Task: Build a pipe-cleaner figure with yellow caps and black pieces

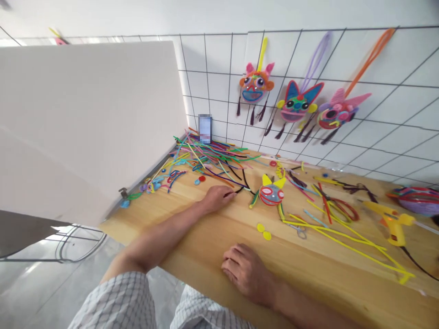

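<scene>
My left hand (pixel 217 199) rests on the wooden table, its fingertips closed at the end of a black pipe cleaner (pixel 239 189). To its right lies a small mask-like figure (pixel 271 195) with yellow ears, red-rimmed eyes and green-and-yellow side pieces. My right hand (pixel 247 273) lies nearer the front edge, fingers curled in, with no object showing in it. Two yellow discs (pixel 264 231) sit between that hand and the figure. Long yellow pipe cleaners (pixel 343 237) stretch across the table on the right, beside small silver scissors (pixel 300 230).
A heap of coloured pipe cleaners (pixel 216 153) lies at the back, below a phone (pixel 205 129). Red-handled scissors (pixel 338 208) and a yellow glue gun (pixel 391 221) with a cord are at right. A white panel (pixel 92 123) borders the left side. Finished masks (pixel 297 107) hang on the wall.
</scene>
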Tool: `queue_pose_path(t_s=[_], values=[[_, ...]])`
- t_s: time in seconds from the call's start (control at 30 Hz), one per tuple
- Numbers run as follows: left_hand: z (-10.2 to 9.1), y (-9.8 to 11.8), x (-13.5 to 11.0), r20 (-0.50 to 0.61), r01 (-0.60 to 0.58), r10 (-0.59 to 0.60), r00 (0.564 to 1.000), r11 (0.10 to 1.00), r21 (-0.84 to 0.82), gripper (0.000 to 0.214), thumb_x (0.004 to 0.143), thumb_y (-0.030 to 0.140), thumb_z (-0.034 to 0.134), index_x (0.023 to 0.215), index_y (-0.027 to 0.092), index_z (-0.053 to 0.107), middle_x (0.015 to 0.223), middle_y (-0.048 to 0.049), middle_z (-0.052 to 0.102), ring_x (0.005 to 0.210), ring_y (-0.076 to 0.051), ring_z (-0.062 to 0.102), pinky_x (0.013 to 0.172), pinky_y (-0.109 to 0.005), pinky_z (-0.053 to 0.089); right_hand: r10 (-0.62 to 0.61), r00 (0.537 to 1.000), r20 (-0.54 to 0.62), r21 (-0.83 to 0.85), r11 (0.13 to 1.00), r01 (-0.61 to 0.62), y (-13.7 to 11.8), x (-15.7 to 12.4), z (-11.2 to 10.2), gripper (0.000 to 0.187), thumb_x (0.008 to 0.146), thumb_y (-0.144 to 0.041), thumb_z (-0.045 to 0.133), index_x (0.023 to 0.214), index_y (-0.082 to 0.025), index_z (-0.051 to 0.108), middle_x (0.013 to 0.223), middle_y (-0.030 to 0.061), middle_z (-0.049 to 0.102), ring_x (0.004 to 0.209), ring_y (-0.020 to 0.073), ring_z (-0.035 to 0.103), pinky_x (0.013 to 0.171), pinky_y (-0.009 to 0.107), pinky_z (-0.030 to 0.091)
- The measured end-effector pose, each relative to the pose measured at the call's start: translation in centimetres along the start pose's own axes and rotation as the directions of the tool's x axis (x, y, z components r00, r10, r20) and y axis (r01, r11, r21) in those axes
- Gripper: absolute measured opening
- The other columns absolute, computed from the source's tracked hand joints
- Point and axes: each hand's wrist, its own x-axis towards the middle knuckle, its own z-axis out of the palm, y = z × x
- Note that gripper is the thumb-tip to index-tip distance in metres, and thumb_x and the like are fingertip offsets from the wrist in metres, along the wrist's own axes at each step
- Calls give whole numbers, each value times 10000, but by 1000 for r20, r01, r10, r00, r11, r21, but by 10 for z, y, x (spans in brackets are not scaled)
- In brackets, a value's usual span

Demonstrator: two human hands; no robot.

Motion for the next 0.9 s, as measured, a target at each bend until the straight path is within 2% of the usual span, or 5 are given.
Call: queue_pose_path(t_s=[0.2, 0.3, 0.43, 0.57, 0.9], values=[[2, -2, -1, 9, 18, -18, 1000, 999, -39, 250, 1030, 334, 572, 934, 212, 768, 919, -52, 788, 833, -183, 712, 740, -272, 491, 24, 1000, 13, 54, 998, -25, 0, -2, -3, 91, 990, -142, 652, 938, -210, 620, 1004, 26, 703, 912, 188, 584, 856, 346, 480], [2, -1, -2, 12, 28, -27, 1000, 998, -57, 251, 1038, 342, 557, 956, 213, 756, 903, -43, 773, 790, -169, 684, 725, -269, 475, 26, 1000, 13, 77, 997, -27, 0, -3, -4, 94, 975, -128, 665, 950, -204, 615, 1026, 27, 702, 923, 192, 582, 873, 349, 472], [2, -1, -3, -5, 62, -63, 998, 995, -84, 313, 1021, 405, 592, 807, 190, 666, 719, 0, 652, 637, -136, 542, 630, -263, 388, 29, 999, -12, 90, 996, -28, -1, -2, -5, 87, 991, -128, 648, 949, -197, 615, 1021, 29, 705, 921, 192, 581, 876, 346, 470], [4, -2, -2, -28, 43, -45, 999, 997, -61, 476, 1015, 495, 597, 655, 189, 538, 649, 15, 544, 601, -125, 449, 604, -279, 329, 35, 999, -15, 104, 994, -33, -1, -1, -6, 77, 1008, -136, 621, 960, -196, 622, 1018, 33, 711, 917, 197, 590, 870, 348, 478], [5, -3, -1, 55, 15, -18, 998, 998, 53, 465, 1055, 481, 538, 704, 188, 623, 725, -34, 651, 698, -163, 584, 620, -294, 322, 41, 999, -33, 125, 992, -37, -1, 1, -7, 96, 1014, -124, 597, 962, -198, 629, 993, 33, 714, 897, 191, 592, 844, 339, 493]])
